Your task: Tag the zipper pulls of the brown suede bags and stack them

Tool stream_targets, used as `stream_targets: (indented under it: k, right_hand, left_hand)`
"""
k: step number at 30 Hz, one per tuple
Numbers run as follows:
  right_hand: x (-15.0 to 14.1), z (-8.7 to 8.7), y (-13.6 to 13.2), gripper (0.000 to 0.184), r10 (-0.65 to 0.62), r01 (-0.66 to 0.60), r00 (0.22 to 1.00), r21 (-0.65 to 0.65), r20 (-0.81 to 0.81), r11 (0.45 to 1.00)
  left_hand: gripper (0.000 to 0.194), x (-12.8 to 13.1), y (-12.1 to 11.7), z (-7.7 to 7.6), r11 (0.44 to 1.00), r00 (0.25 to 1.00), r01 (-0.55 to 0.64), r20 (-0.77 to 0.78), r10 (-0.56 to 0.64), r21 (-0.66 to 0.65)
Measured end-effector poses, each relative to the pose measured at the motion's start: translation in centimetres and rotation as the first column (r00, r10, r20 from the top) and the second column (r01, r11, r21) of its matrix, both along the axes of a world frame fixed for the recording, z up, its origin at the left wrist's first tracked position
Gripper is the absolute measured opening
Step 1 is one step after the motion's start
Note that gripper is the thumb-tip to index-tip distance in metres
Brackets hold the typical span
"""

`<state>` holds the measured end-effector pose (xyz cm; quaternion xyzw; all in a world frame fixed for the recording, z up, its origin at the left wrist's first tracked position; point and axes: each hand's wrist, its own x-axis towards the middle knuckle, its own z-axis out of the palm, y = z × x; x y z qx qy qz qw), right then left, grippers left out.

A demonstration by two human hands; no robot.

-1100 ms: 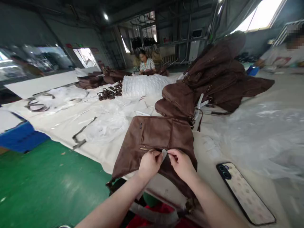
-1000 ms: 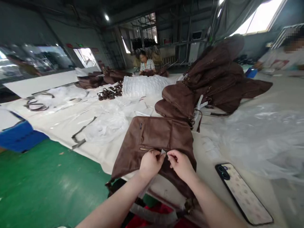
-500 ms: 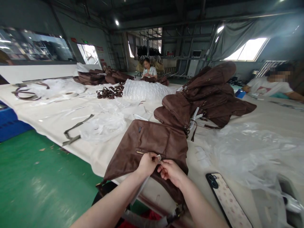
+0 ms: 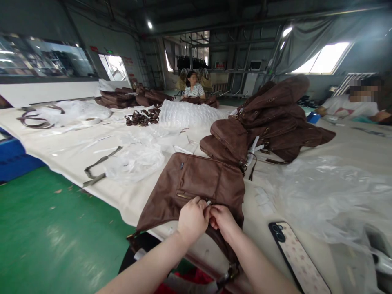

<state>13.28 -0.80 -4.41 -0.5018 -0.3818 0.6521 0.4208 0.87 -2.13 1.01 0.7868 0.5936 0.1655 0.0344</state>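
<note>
A brown handbag [image 4: 200, 175] lies flat at the table's near edge, its zipped pocket facing up and its strap hanging toward me. Over its lower middle, my left hand [image 4: 193, 216] is closed in a pinch on a small whitish slip [image 4: 208, 203], too small to make out fully. My right hand [image 4: 221, 218] touches the left one, its fingers curled together; what they grip, if anything, is hidden. A short brass zipper [image 4: 183, 196] shows just beyond the left hand.
Brown bags [image 4: 272, 122] are heaped beyond, at right. A phone [image 4: 294, 253] lies right of my arm, near clear plastic film [image 4: 324, 196]. Bubble wrap [image 4: 190, 116] and dark strap pieces [image 4: 142, 117] sit farther back. Two people [image 4: 194, 87] sit across the table.
My fingers have drawn closer together, and the right hand's fingers have curled in. Less of the whitish slip shows. The person at the back has raised their head.
</note>
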Motion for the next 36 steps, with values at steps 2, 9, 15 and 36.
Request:
stream_targets:
  k: [2,9,15,36]
  right_hand:
    - [0.0,0.1,-0.1,0.033,-0.009,0.009,1.000,0.002,0.008,1.000]
    - [0.2,0.6,-0.5,0.025,-0.022,0.022,1.000,-0.019,-0.009,1.000]
    - [0.4,0.8,-0.4,0.023,-0.001,-0.002,0.998,-0.038,-0.059,0.999]
    - [0.6,0.6,-0.3,0.032,0.040,-0.039,0.999,0.034,-0.030,0.999]
  left_hand:
    - [0.016,0.3,-0.9,-0.5,0.995,0.989,0.087,-0.127,-0.080,0.057]
    - [0.023,0.3,-2.0,-1.3,0.964,0.932,0.223,-0.321,-0.168,0.144]
    - [0.029,-0.1,-2.3,-1.2,0.969,0.940,0.219,-0.290,-0.180,0.111]
    - [0.018,-1.2,0.7,0.8,0.983,0.956,-0.016,0.286,0.069,-0.184]
